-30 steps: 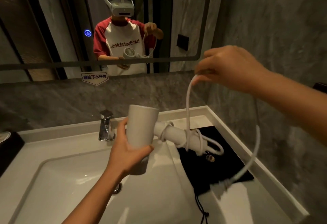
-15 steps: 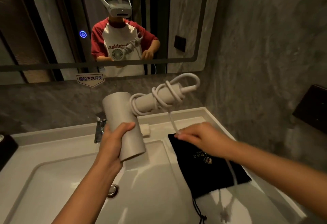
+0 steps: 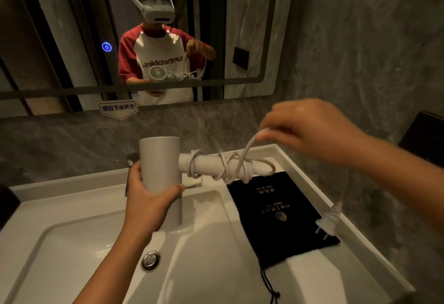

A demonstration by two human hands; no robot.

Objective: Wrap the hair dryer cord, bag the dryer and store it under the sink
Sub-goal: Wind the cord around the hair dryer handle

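Black drawstring cloth bag (image 3: 281, 217) is lying flat, nothing inside; left hand (image 3: 149, 204) gripping white cylindrical hair dryer (image 3: 161, 174), right hand (image 3: 310, 133) pinching white cord (image 3: 242, 157), now raised again.

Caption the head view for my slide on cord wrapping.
Left hand holds the hair dryer over the sink; right hand winds its cord around the handle.

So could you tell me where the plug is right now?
The plug dangles at right, over the black bag's right edge on the counter, below the right hand.
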